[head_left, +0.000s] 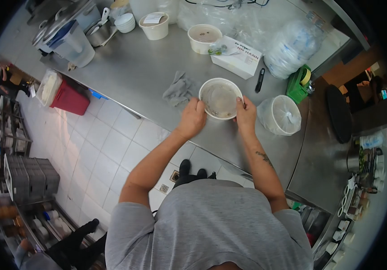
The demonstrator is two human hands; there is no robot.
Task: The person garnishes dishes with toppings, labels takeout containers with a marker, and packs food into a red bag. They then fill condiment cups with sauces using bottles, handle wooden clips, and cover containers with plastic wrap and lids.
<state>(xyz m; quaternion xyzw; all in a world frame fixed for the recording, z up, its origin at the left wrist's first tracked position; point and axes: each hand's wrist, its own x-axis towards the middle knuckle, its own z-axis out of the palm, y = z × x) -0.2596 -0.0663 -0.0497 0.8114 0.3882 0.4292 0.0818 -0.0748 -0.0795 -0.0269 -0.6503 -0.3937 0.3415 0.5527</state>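
Note:
A round white takeaway bowl with a see-through lid is held between my two hands over the steel counter. Some dark specks or droplets show through the lid. My left hand is closed at the bowl's left rim, its fingertips partly hidden. On the opposite side my right hand grips the rim, thumb on top. A small dark thing shows by its thumb, too small to name. Left of the bowl lies a crumpled grey cloth. A plastic-wrapped white tub stands just right of my right hand.
Behind the bowl are a white box, two lidded tubs, a black pen-like tool and a green tape dispenser. Clear pitchers stand back left. A red bin and other people are on the left.

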